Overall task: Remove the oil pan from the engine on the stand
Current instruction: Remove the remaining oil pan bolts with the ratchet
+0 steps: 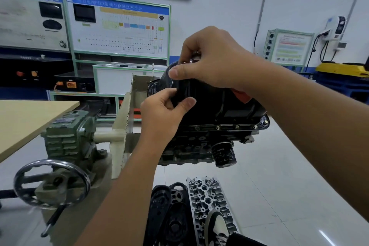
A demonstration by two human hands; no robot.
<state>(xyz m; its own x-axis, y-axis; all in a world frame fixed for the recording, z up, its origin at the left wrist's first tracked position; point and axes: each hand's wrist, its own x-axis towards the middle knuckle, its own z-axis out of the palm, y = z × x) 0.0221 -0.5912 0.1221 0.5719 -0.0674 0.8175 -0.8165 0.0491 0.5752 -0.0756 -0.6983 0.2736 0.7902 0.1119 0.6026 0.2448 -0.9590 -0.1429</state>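
Observation:
The black oil pan [209, 104] sits on top of the upturned engine [191, 146], which hangs on the stand [121, 126]. Bolts line the pan's front flange [225, 126]. My left hand [165, 110] grips the pan's near left side, thumb lying across its face. My right hand [209, 62] reaches over the top of the pan with its fingers curled; a small shiny metal piece [191, 60] shows between the fingertips, too hidden to name. A black oil filter [224, 154] sticks out of the engine's front.
The stand's green gearbox [67, 136] and chrome handwheel [52, 183] are at the left, beside a wooden table [24, 120]. On the floor below lie a cylinder head [209, 205] and black covers [169, 213], with my shoe [217, 227] next to them. Training panels line the wall.

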